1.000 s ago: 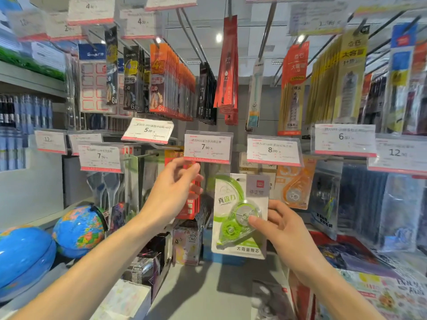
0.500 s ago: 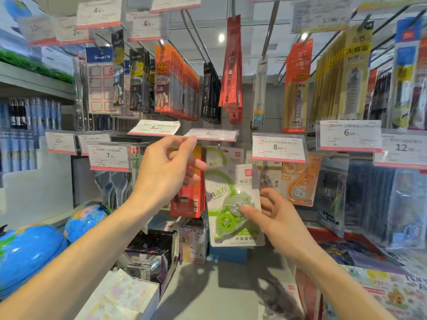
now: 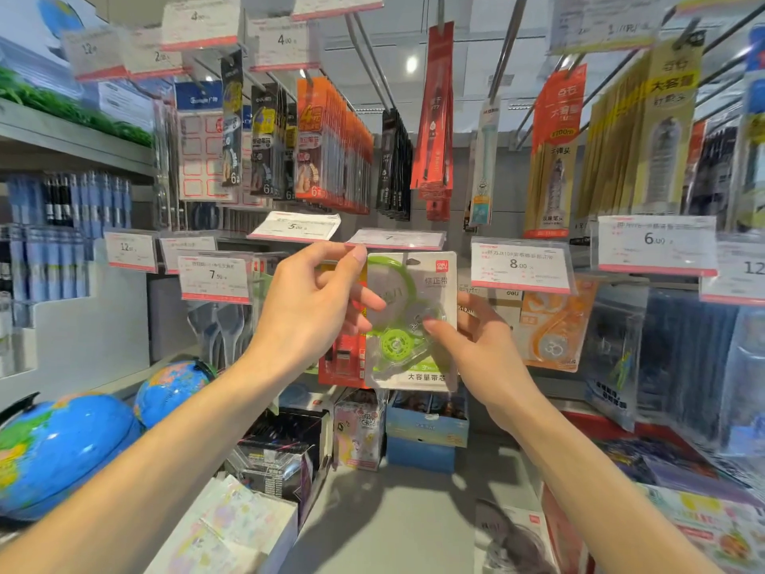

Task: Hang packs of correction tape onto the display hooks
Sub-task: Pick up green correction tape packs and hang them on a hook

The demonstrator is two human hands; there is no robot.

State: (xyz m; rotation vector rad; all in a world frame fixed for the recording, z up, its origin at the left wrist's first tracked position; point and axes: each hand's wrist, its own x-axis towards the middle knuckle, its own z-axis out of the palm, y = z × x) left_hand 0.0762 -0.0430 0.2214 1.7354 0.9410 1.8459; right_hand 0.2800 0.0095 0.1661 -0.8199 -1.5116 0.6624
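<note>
A correction tape pack (image 3: 414, 283) with a green dispenser under a clear blister is held up in front of the display hooks, just below a price tag (image 3: 395, 239) that is flipped up flat. My right hand (image 3: 480, 350) pinches the pack's right side, thumb on the front over the blister and fingers behind. My left hand (image 3: 310, 308) is at the pack's upper left edge. Its thumb tip sits at the top left corner under the raised tag, and its fingers curl against the edge. The hook itself is hidden behind the pack and tag.
An orange correction tape pack (image 3: 554, 329) hangs right of my hands under the 8.00 tag (image 3: 519, 265). A red pack (image 3: 341, 362) hangs behind my left hand. Pen packs hang on upper hooks (image 3: 331, 147). Globes (image 3: 62, 449) sit lower left and boxes (image 3: 426, 428) on the shelf below.
My left hand flipped the price tag up from hanging to flat. My right hand raised the pack from below the tags to just under the lifted tag, and my left hand closed on its edge.
</note>
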